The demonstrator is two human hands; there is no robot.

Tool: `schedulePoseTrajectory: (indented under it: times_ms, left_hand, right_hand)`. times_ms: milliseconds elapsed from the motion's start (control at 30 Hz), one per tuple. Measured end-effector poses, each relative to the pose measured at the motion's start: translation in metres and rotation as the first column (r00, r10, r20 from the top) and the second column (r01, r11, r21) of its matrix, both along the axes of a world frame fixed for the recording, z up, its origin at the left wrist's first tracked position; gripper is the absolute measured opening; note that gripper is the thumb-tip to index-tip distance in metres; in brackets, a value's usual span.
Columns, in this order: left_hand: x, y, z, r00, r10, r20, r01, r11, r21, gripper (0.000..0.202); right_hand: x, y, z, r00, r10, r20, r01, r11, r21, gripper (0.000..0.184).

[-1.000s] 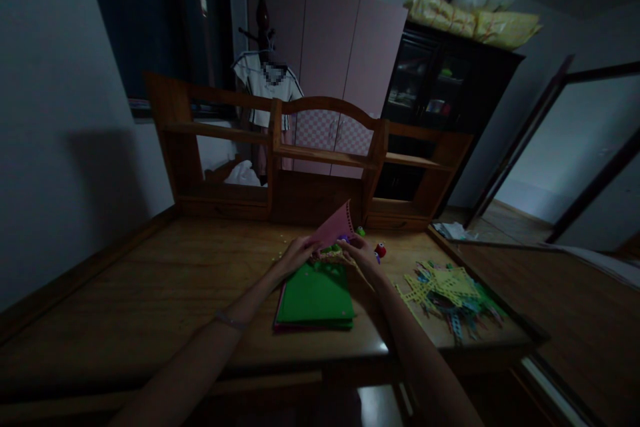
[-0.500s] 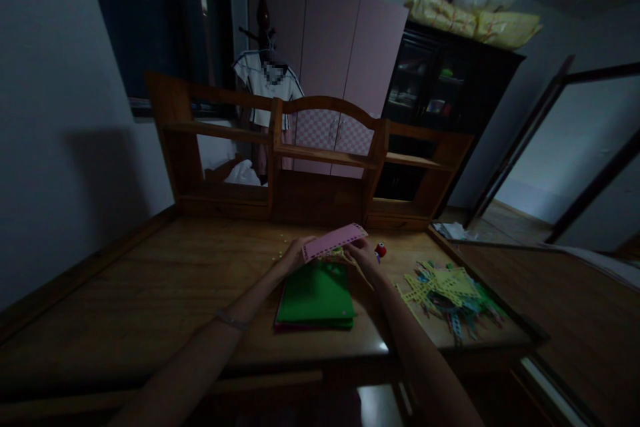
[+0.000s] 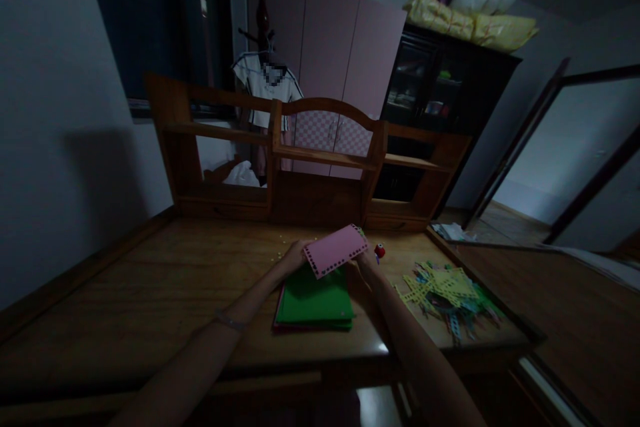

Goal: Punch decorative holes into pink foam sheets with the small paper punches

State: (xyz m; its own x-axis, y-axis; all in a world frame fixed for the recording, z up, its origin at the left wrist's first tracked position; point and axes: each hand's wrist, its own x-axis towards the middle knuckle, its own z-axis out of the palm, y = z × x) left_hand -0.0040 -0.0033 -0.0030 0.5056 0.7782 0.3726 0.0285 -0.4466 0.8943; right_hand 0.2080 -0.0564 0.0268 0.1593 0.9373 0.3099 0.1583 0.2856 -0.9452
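A pink sheet of card (image 3: pixel 336 251) with small punched holes along its edges is held up between my two hands, its face tilted toward me. My left hand (image 3: pixel 296 257) grips its left end, the fingers partly behind it. At the right end my right hand (image 3: pixel 368 261) has hold of it, most of its fingers hidden by the card. Beneath lies a stack of green sheets (image 3: pixel 315 303) with a pink or red edge showing at the bottom.
Right of the stack, a pile of punched yellow, green and blue paper strips (image 3: pixel 450 290) covers the desk (image 3: pixel 150 280). A small red object (image 3: pixel 380 251) stands beyond my right hand. Tiny yellow scraps (image 3: pixel 280 255) lie by my left hand. A wooden shelf unit (image 3: pixel 320 157) lines the back.
The pink card has tipped so that more of its face shows, and its lower edge has come down. The yellow bits seen beneath it before are now covered. Both hands stay nearly in place.
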Motion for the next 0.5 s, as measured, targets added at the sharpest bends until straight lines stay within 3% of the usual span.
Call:
schedulePoseTrajectory:
  times_ms: [200, 367, 500]
  left_hand:
    - [0.0012, 0.0027, 0.0033, 0.965, 0.244, 0.096, -0.231, 0.965, -0.123, 0.047]
    - [0.004, 0.0077, 0.0009, 0.962, 0.248, 0.111, -0.235, 0.965, -0.119, 0.055]
    - [0.0018, 0.0086, 0.0012, 0.937, 0.34, 0.078, -0.332, 0.938, -0.097, 0.055]
  right_hand:
    - [-0.0086, -0.0079, 0.0076, 0.999, 0.048, -0.015, -0.048, 0.999, 0.011, 0.036]
    - [-0.009, -0.0034, 0.0063, 1.0, 0.021, 0.002, -0.021, 0.997, 0.072, 0.041]
    - [-0.0063, -0.0019, 0.006, 0.998, 0.058, 0.037, -0.061, 0.995, 0.083, 0.039]
